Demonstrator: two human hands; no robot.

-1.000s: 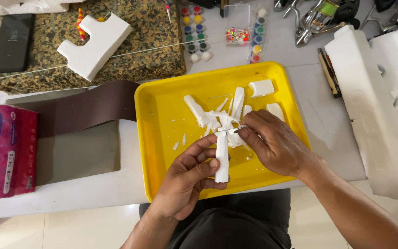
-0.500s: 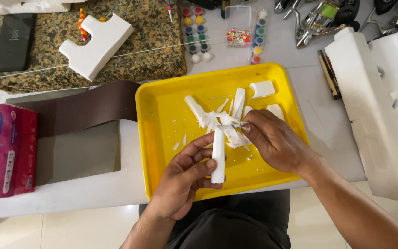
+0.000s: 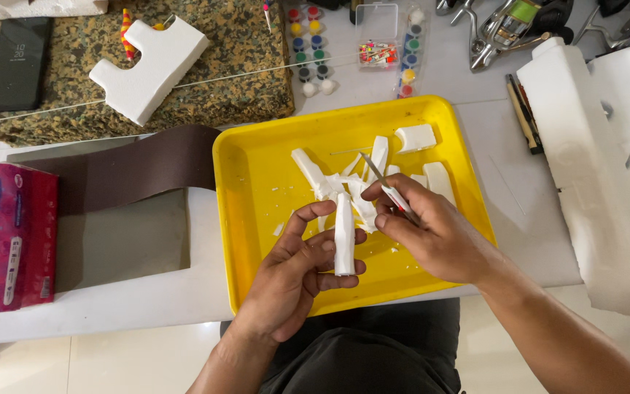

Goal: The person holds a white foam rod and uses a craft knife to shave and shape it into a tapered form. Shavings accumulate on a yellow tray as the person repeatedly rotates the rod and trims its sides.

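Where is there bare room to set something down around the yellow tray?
The left half of the yellow tray is bare apart from crumbs. The white table is bare between the brown strip and the near edge. Crowded: the foam scraps by both hands, and the paint pots behind.

At your far left a magenta tissue box (image 3: pixel 9 237) sits on the table (image 3: pixel 133 299), with white and dark blue label patches on its top. Up in the left corner, a dark phone (image 3: pixel 17 64) lies on the speckled pad (image 3: pixel 235 66), its screen dim.
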